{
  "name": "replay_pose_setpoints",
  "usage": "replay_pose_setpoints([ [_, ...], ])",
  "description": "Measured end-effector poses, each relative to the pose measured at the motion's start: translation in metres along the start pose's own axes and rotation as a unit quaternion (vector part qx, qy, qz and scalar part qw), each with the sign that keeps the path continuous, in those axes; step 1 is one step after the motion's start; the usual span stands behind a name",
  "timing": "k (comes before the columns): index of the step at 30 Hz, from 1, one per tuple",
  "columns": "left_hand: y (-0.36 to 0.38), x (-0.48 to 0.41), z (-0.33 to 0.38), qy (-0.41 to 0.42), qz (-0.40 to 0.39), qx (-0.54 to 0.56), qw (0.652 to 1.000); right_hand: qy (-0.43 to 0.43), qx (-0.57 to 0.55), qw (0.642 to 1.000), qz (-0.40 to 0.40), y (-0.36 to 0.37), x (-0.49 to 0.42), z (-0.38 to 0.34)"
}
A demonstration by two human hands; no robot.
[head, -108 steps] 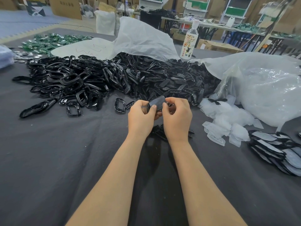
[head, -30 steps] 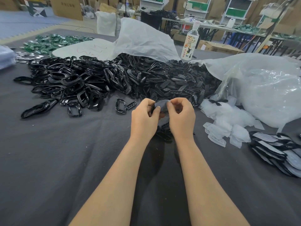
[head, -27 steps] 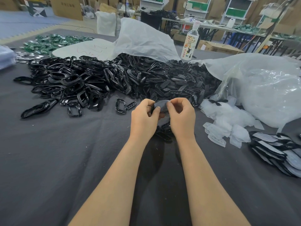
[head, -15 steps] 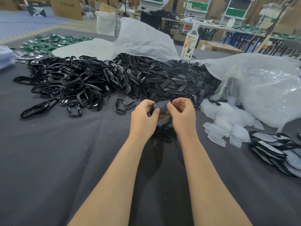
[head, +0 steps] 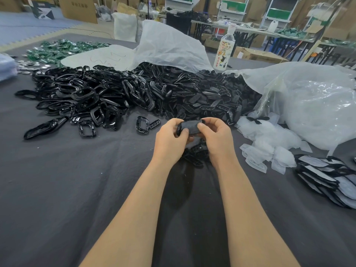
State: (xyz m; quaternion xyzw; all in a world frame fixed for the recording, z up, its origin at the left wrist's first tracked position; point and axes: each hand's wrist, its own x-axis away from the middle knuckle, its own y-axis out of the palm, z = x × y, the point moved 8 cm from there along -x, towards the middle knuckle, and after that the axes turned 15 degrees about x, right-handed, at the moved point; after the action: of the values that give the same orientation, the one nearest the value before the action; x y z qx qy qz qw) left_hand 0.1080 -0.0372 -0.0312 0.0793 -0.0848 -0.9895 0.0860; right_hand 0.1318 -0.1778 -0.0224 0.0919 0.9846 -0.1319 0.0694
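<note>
A small black plastic shell (head: 189, 127) sits between both my hands above the grey cloth. My left hand (head: 170, 140) grips its left end, thumb on the front. My right hand (head: 216, 138) pinches its right end with thumb and curled fingers. Under my hands lies a small heap of black parts (head: 195, 154), partly hidden. A big pile of black frames and button pads (head: 134, 93) stretches across the table beyond my hands.
Clear plastic pieces (head: 267, 143) and a large plastic bag (head: 308, 101) lie to the right. Stacked black-and-grey pieces (head: 327, 176) sit at the right edge. A bottle (head: 224, 53) stands behind the pile. Green circuit boards (head: 57, 49) lie far left. A loose black frame (head: 142, 124) lies left of my hands.
The black shell has turned in my fingers, now showing its broad face lengthwise. Both hands stay in the same spot and keep their hold.
</note>
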Motion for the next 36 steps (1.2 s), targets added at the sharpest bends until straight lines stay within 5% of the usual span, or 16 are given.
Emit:
replay_pose_setpoints([
  [15, -0.002, -0.001, -0.003, -0.009, 0.004, 0.012, 1.0, 0.069, -0.031, 0.997, -0.026, 0.006, -0.002, 0.017],
  [36, -0.002, 0.001, -0.001, -0.012, 0.013, 0.0, 1.0, 0.02, 0.068, 0.997, -0.007, 0.004, -0.001, 0.008],
])
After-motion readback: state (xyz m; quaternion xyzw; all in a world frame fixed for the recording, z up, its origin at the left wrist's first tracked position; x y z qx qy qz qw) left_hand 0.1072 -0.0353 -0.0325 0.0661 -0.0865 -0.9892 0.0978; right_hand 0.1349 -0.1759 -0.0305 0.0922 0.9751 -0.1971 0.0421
